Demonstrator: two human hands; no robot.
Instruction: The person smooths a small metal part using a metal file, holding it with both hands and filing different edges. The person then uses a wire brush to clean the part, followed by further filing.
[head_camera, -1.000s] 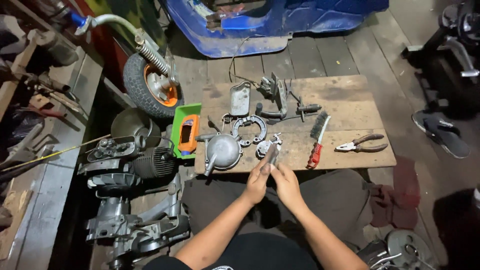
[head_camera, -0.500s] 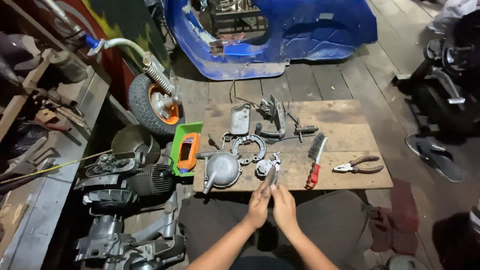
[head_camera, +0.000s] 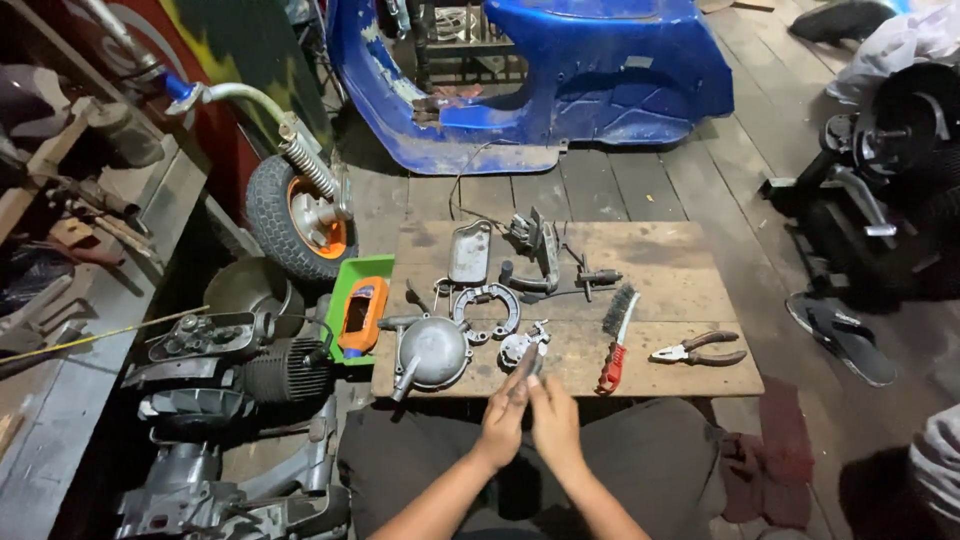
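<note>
Item: small metal part (head_camera: 528, 362), grey, slim, shape unclear at this size. Location: near edge of the bench (head_camera: 690, 290), centre, lifted just above the board, over the person's lap.

Left hand (head_camera: 503, 415): fingers closed on the lower end of the part, grasping it. Right hand (head_camera: 553, 420): pressed close beside the left, fingertips touching the same part; whether it gripped or merely steadied could not be told.

On the bench, far to near:
- Flat grey cover (head_camera: 470, 252), far left.
- Bracket and lever cluster (head_camera: 545, 255), far centre.
- Brake shoes (head_camera: 488, 308), curved pair, middle.
- Domed housing (head_camera: 427, 352), near left, just beside the hands.
- Small casting (head_camera: 522, 342), touching or nearly touching the held part; contact could not be told.
- Wire brush (head_camera: 614, 338), red handle, right of the hands.
- Pliers (head_camera: 697, 349), near right, well apart.

Off the bench: green tray (head_camera: 357, 305) with orange tool, left; engine (head_camera: 235, 375), left on the floor; wheel (head_camera: 298, 215), far left; blue scooter body (head_camera: 560, 70), far; sandal (head_camera: 840, 338), right.

Handling note (judgement): the part looked small and likely greasy, so a firm pinch low down with the left hand, the right working only the free end, would suit. Keeping it over the board rather than the lap would stop a dropped piece vanishing between floor planks. The brush lay within easy reach on the right.
</note>
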